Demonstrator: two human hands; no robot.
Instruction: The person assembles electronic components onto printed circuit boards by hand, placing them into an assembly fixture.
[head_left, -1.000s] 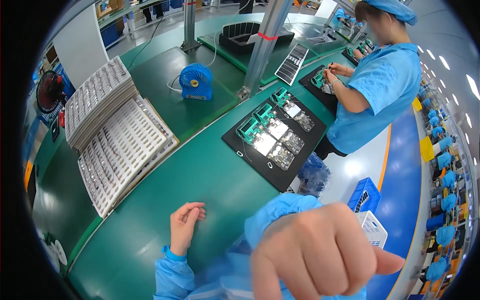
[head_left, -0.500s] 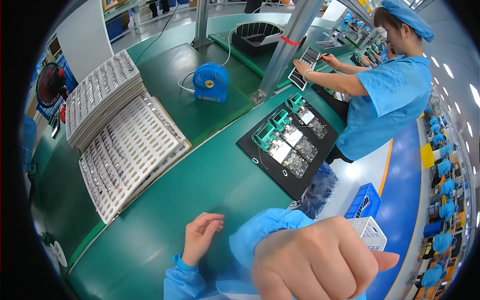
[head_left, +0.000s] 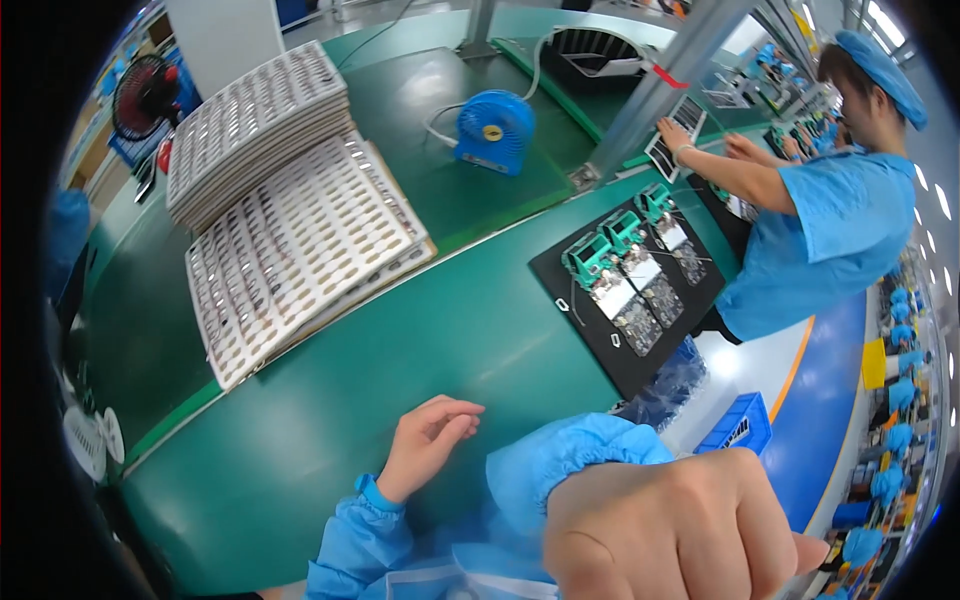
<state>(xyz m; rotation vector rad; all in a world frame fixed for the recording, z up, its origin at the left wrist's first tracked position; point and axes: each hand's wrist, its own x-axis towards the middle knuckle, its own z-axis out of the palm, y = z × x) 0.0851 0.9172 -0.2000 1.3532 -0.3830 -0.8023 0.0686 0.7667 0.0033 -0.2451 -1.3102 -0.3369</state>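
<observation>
My left hand [head_left: 432,445] hovers over or rests on the green bench top [head_left: 420,350]; I cannot tell which. Its fingers are loosely bent, the thumb is close to the index finger, and nothing shows in it. Very near the camera, my right hand [head_left: 675,535] is closed in a fist, knuckles up, thumb sticking out to the right. Whatever its fingers may hold is hidden underneath. Ahead and to the right lies a black board [head_left: 580,318] bearing several circuit boards [head_left: 655,298] with green holders [head_left: 590,258]. Both hands are apart from it.
Stacked white trays [head_left: 300,260] of small parts stand at the left. A blue fan [head_left: 495,132] is farther back, by a metal post [head_left: 665,90]. A co-worker in blue [head_left: 830,220] handles a framed panel [head_left: 678,135]. A blue crate [head_left: 737,424] sits on the floor.
The whole view has swung, so the bench things sit farther right and higher. My hands keep their shapes. The co-worker's right hand has drawn back from the panel.
</observation>
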